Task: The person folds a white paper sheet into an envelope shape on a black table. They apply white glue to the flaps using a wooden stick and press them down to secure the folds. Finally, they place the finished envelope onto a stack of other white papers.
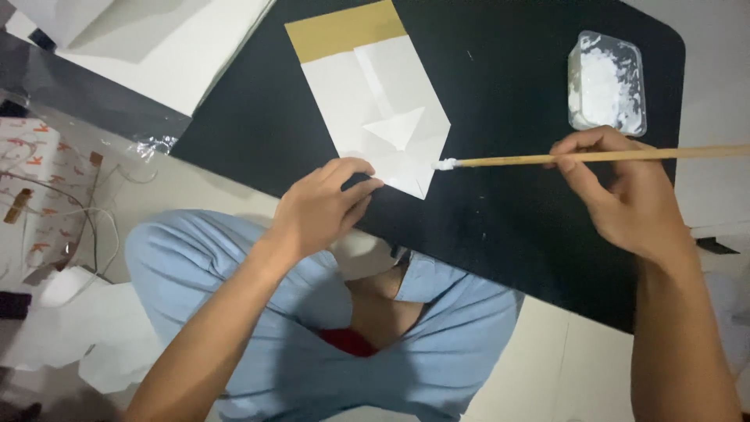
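brushing paste on folded paper bag (375,109)

Left hand (324,207) pressed flat, fingers bent; right hand (625,195) pinched closed.

Pale tiled floor (547,367), dim indoor light. Black work mat (508,219) laid over it. White sheets (164,47) top left, patterned box (39,180) and loose cables (86,211) at left.
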